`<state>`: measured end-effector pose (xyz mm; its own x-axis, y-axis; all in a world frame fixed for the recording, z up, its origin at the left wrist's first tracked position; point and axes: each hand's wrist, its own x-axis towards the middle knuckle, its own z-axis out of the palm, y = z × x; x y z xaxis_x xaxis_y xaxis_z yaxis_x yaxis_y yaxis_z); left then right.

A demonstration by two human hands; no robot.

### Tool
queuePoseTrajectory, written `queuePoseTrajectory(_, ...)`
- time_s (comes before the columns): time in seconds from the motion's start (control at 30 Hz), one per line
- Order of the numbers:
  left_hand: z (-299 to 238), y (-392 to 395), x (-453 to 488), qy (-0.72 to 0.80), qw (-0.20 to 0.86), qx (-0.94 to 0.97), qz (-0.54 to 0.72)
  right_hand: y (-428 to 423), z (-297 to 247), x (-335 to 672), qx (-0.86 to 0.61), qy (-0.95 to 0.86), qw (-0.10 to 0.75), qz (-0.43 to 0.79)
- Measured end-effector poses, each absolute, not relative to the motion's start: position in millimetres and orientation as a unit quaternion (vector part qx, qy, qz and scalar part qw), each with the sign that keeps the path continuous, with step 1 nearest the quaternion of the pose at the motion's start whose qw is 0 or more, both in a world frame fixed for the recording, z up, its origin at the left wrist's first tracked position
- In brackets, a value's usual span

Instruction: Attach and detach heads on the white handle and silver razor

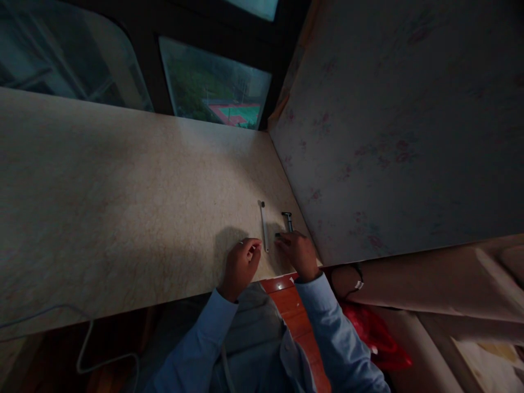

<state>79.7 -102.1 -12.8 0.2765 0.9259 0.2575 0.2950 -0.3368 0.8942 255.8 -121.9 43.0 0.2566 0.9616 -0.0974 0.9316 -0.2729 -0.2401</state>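
Observation:
My left hand point(241, 265) rests near the counter's front edge with its fingers curled, pinching a small pale thing I cannot make out. A thin white stick with a dark tip point(264, 224) lies on the counter point(123, 207) between my hands. My right hand point(298, 252) is closed on the near end of a small dark tool point(287, 221) that lies beside the wall. Both sleeves are light blue.
A flowered wall panel point(388, 136) stands along the counter's right side. Dark windows point(215, 87) run along the back. A white cable point(85, 349) hangs under the counter at the left. A red bag point(374, 338) lies low at the right.

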Motion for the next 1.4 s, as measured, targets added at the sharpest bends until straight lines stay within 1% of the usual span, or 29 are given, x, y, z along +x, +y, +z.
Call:
queuePoseTrajectory(0.5,-14,-102,80,0.430,0.379,0.703,0.421,-123,35,262,-0.774,-0.612,0.118,0.116)
queuePoseTrajectory(0.7,-15,-102,79,0.432,0.384,0.703,0.414,-122,33,263,-0.777,-0.608,0.118,0.114)
queuePoseTrajectory(0.93,-13,-103,79,0.432,0.384,0.703,0.416,-123,27,270,-0.770,-0.598,0.173,0.138)
queuePoseTrajectory(1.13,-10,-103,79,0.431,0.356,0.724,0.405,-125,31,279,-0.775,-0.598,0.163,0.121)
queuePoseTrajectory(1.27,-11,-104,81,0.415,0.306,0.769,0.379,-126,33,281,-0.776,-0.601,0.149,0.118)
queuePoseTrajectory(1.4,-12,-105,84,0.391,0.258,0.811,0.350,-129,33,282,-0.770,-0.604,0.161,0.126)
